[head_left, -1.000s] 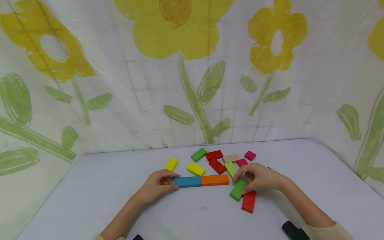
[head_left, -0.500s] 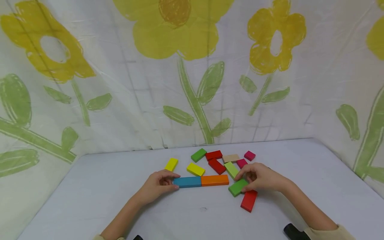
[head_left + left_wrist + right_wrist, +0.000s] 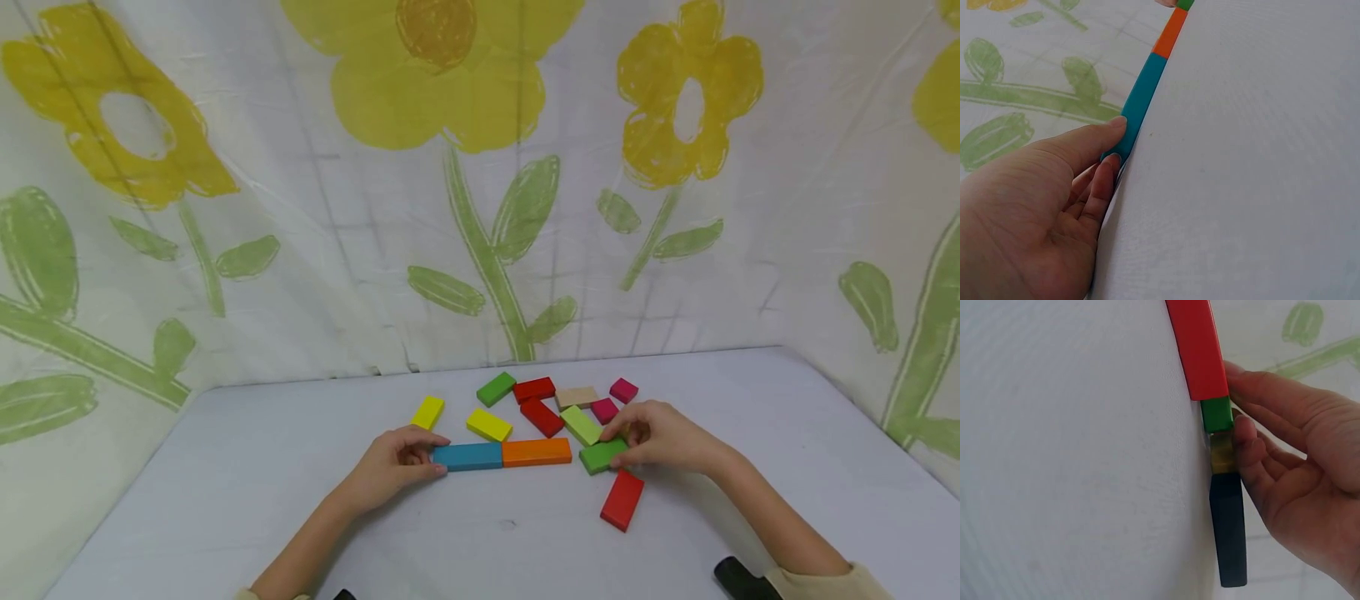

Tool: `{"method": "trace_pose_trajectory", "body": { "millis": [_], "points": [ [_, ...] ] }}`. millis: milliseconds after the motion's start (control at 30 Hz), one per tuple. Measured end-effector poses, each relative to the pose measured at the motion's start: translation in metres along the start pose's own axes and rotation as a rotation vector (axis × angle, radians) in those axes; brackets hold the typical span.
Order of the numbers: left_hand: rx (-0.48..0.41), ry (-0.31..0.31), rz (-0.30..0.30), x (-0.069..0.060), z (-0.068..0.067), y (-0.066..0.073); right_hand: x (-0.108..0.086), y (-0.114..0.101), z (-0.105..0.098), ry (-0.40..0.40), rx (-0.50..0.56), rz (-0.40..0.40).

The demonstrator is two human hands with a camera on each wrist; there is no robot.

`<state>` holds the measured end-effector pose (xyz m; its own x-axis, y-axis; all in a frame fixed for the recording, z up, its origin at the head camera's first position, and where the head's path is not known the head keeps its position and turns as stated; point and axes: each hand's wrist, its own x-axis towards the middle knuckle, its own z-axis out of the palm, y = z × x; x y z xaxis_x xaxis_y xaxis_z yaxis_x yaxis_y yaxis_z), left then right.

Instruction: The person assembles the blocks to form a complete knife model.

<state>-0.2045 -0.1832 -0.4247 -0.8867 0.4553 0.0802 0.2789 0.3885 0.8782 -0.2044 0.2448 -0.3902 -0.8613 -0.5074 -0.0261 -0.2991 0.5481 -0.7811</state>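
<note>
In the head view, my left hand (image 3: 393, 460) pinches the left end of a blue block (image 3: 467, 457) lying flat on the table. An orange block (image 3: 537, 452) sits end to end with it on the right. Just past a small gap, a green block (image 3: 600, 457) lies slightly tilted, its right end held between the thumb and fingers of my right hand (image 3: 663, 436). The left wrist view has the thumb on the upper side of the blue block (image 3: 1142, 94) and fingertips at its end. From the right wrist, the green block (image 3: 1216, 414) is partly hidden behind a red block (image 3: 1200, 353).
A red block (image 3: 622, 500) lies in front of my right hand. Behind the row are a light green block (image 3: 581, 425), yellow blocks (image 3: 490, 425), red blocks (image 3: 541, 417), a tan block (image 3: 577, 398), magenta blocks (image 3: 623, 390) and another green block (image 3: 496, 389). A flower-painted cloth (image 3: 337, 317) hangs behind.
My right hand has turned the green block from a steep slant to nearly in line with the row and moved it slightly away from the red block. My left hand stays in place.
</note>
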Motion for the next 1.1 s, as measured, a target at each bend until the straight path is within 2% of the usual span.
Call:
{"method": "trace_pose_trajectory", "body": {
  "millis": [300, 567, 833, 1100],
  "points": [
    [0.014, 0.001, 0.002, 0.0001, -0.0002, 0.0005, 0.0009, -0.0018, 0.0047, 0.075, -0.032, 0.023],
    [0.002, 0.003, 0.017, 0.0002, 0.0009, 0.0007, -0.0015, -0.0062, 0.0069, 0.154, -0.033, 0.087],
    [0.002, 0.003, -0.005, -0.0014, 0.0010, 0.0021, -0.0003, -0.0063, 0.0083, 0.091, 0.035, 0.093],
    [0.002, 0.007, 0.004, 0.0000, 0.0007, 0.0011, 0.0007, -0.0066, 0.0092, 0.066, 0.078, 0.074]
  ]
}}
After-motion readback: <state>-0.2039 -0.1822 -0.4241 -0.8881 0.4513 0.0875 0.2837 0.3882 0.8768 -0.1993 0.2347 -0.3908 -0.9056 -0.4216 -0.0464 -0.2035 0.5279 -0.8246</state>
